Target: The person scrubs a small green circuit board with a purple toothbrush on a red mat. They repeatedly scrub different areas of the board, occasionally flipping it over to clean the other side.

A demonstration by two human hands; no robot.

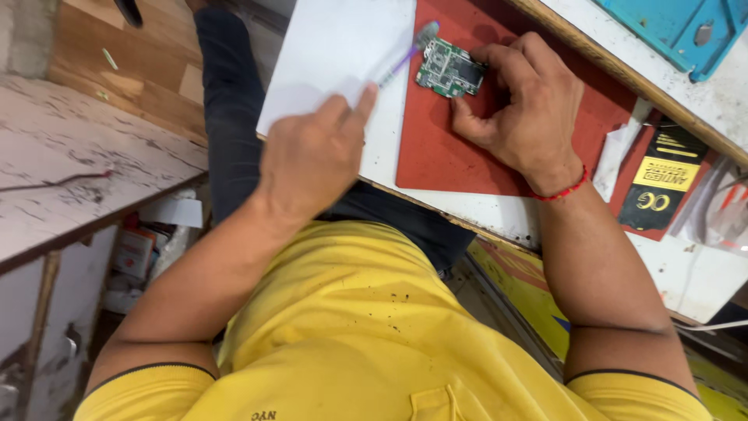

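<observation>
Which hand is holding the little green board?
The right hand pins the green circuit board on the red mat; the left hand holds a purple-handled tool.

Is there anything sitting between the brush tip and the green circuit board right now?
Nothing visible. The left hand holds the brush, whose tip lies at the edge of the circuit board. The right hand steadies the board from its other side on the red mat.

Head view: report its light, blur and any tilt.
Head view: even daylight, soft shadows under the hands; the left hand and its purple-handled brush are motion-blurred, while the right hand and green circuit board are sharp; white sheet nearly washed out; whole frame rotated, bench edge running diagonally.
</observation>
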